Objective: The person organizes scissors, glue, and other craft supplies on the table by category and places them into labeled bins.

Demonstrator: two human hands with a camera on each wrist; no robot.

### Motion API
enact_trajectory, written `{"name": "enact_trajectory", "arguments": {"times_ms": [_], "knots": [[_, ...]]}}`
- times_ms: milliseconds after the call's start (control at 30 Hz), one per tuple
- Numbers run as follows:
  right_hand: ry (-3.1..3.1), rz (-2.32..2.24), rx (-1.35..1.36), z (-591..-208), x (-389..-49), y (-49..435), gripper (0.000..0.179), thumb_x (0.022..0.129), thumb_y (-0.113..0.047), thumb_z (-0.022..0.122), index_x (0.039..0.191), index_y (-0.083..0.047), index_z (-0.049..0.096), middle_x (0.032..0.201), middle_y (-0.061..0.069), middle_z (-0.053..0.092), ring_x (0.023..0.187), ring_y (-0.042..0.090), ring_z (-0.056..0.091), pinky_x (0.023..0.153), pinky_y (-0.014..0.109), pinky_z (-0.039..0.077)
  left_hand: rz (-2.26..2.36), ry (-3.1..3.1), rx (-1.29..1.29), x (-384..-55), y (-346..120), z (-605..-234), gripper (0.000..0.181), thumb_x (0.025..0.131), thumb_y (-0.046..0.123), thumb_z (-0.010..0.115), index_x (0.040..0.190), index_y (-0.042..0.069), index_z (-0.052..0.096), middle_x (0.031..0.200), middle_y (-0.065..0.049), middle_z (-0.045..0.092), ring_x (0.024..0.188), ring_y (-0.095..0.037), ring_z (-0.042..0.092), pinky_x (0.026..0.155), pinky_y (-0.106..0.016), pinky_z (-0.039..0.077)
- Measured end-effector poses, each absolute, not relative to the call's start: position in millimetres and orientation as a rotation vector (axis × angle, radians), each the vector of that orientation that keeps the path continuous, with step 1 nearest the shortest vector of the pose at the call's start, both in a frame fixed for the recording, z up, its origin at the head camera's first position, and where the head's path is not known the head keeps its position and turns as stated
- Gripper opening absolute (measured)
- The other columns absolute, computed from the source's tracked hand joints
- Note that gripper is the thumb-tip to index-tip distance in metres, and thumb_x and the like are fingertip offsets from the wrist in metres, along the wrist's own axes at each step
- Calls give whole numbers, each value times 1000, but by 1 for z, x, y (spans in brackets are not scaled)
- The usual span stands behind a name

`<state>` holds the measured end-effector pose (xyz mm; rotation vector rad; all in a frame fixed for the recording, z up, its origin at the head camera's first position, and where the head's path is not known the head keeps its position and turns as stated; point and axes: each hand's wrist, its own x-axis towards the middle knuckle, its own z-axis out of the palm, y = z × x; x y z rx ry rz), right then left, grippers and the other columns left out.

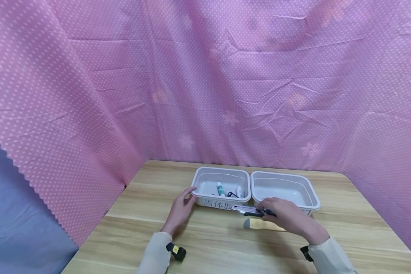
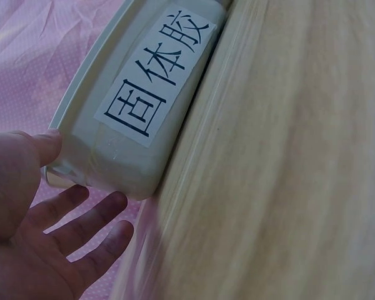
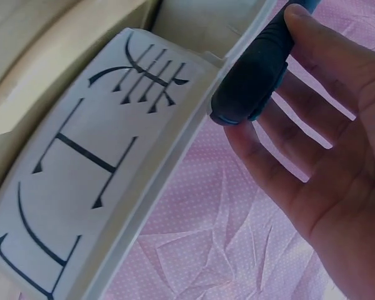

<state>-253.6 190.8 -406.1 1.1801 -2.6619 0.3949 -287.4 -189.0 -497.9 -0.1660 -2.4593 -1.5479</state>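
My left hand [image 1: 180,208] is at the left end of a white bin [image 1: 199,199]. Its thumb touches the rim, and the other fingers spread loosely beside the end wall in the left wrist view. Inside lie several small items, among them a green-and-white glue stick [image 1: 220,189]. My right hand [image 1: 287,215] grips a utility knife [image 1: 250,210] with a dark handle, held in front of the right-hand white bin [image 1: 314,206]. The knife's silver front points left, toward the left bin's label. In the right wrist view the dark handle end [image 3: 247,94] overlaps the bin's rim.
A yellow strip-like thing with a grey end [image 1: 263,224] lies on the wooden table [image 1: 219,243] below the knife. Both bins bear printed labels on their fronts and stand side by side. A pink dotted curtain [image 1: 198,95] hangs behind the table and along its sides.
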Motion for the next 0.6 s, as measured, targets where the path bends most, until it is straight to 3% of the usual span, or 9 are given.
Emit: {"name": "enact_trajectory", "arguments": {"times_ms": [400, 600], "knots": [[-2607, 379, 1133, -395, -257, 184, 26, 89, -18, 79, 115, -20, 72, 108, -10, 72, 98, 11, 68, 82, 38, 60, -1538, -2458, -167, -287, -190, -498, 42, 104, 29, 60, 145, 17, 57, 149, -20, 54, 124, -39, 64, 108, -55, 50], [-2633, 448, 1040, -389, -259, 181, 39, 88, -22, 82, 124, -17, 69, 108, -6, 74, 97, 12, 69, 82, 38, 60, -1551, -2455, -170, -287, -190, -498, 44, 104, 29, 60, 146, 17, 56, 150, -20, 53, 124, -38, 64, 108, -54, 50]]}}
